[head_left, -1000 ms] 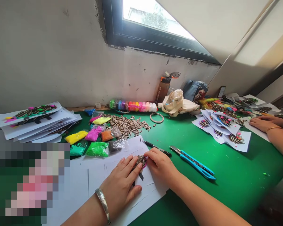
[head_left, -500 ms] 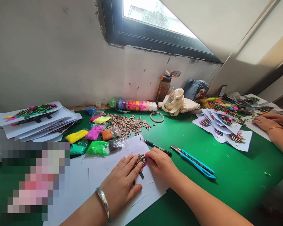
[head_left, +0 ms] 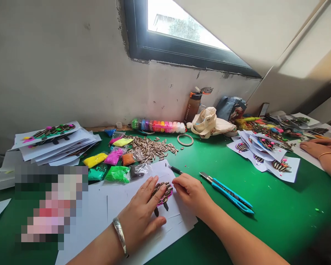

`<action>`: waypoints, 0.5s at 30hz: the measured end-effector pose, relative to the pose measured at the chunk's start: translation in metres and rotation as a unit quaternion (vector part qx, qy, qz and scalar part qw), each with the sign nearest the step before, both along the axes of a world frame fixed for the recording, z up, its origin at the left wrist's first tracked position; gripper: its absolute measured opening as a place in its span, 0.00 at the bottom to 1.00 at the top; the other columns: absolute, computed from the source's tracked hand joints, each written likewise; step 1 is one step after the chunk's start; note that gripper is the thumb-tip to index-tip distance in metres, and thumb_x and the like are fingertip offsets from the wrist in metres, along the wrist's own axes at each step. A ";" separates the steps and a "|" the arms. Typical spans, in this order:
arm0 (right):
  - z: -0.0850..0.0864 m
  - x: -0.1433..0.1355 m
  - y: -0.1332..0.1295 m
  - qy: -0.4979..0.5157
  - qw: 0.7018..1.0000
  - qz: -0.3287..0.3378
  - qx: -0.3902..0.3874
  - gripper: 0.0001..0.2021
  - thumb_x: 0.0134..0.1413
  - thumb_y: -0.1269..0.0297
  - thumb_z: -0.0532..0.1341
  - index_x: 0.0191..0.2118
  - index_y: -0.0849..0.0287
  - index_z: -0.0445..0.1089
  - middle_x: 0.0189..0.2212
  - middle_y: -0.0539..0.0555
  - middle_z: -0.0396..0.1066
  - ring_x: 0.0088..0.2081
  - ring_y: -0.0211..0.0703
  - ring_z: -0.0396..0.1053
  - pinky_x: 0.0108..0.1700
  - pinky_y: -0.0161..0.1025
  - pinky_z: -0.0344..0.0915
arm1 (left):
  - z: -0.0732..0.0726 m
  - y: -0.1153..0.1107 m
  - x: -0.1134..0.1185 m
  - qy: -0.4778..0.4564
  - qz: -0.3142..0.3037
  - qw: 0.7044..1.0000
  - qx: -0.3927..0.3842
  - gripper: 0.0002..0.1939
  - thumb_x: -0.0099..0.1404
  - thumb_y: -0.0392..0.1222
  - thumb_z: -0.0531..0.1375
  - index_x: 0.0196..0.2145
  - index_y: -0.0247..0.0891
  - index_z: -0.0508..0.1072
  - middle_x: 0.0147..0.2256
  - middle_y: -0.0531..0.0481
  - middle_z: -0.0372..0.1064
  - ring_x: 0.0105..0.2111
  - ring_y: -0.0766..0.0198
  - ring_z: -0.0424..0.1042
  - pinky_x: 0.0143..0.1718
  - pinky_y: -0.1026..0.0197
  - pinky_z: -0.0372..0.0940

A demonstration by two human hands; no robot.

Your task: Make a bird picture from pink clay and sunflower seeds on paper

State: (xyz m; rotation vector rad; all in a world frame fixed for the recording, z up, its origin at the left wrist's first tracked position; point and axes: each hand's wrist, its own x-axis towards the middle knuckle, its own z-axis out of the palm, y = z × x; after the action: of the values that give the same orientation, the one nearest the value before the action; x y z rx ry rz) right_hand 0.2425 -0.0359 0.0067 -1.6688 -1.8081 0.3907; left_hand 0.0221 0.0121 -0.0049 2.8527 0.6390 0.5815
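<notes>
On white paper (head_left: 121,217) lies a small figure of striped sunflower seeds (head_left: 165,191) set on pink clay, with two dark legs at its lower edge. My left hand (head_left: 143,208), a silver bangle at its wrist, rests flat with fingers stretched over the figure's left part and the sheet. At the figure's right edge, my right hand (head_left: 191,193) is closed, its fingers curled together; anything between the fingertips is hidden. A black pen (head_left: 176,169) lies partly behind that hand. To its right is a blue utility knife (head_left: 228,194) with its blade end pointing up and left.
Bags of coloured clay (head_left: 117,174) sit behind the paper, beside loose sunflower seeds (head_left: 151,147). Stacked sheets (head_left: 57,147) with seed figures stand left, others (head_left: 264,151) right. Tape ring (head_left: 185,139), bottle (head_left: 193,106) and cloth bag (head_left: 209,123) are farther back. Another person's hand (head_left: 314,149) is far right.
The camera view has shifted slightly. My right hand has drawn a little away from the seed figure, and more of its seeds and pink edge now show. My left hand stays spread on it.
</notes>
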 end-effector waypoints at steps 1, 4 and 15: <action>0.001 0.000 -0.001 -0.006 1.000 0.002 0.001 0.09 0.59 0.71 0.54 0.36 0.57 0.73 0.30 0.52 0.69 0.32 0.40 0.66 0.35 0.35 0.61 | 0.000 0.001 -0.002 -0.010 0.003 1.000 0.001 0.36 0.63 0.40 0.59 0.66 0.38 0.49 0.66 0.37 0.43 0.63 0.42 0.48 0.58 0.42 0.58; 0.003 0.004 0.000 -0.011 1.000 -0.003 -0.006 0.09 0.60 0.70 0.54 0.36 0.56 0.72 0.30 0.52 0.69 0.33 0.40 0.66 0.35 0.35 0.61 | 0.004 0.005 -0.010 -0.028 0.019 0.999 0.013 0.34 0.66 0.43 0.57 0.65 0.38 0.50 0.64 0.37 0.48 0.62 0.44 0.52 0.58 0.44 0.58; 0.005 0.006 0.000 -0.024 0.998 0.007 -0.063 0.10 0.61 0.66 0.53 0.33 0.56 0.71 0.28 0.51 0.68 0.32 0.41 0.66 0.34 0.36 0.59 | 0.016 -0.002 -0.044 0.033 0.091 0.994 0.044 0.21 0.69 0.49 0.53 0.56 0.37 0.67 0.54 0.43 0.68 0.55 0.51 0.66 0.53 0.49 0.66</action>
State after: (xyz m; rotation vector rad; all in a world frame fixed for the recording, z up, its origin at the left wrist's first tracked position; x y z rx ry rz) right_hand 0.2482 -0.0364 0.0119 -1.7655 -1.8651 0.4834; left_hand -0.0218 0.0104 0.0113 2.9254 0.9142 0.5563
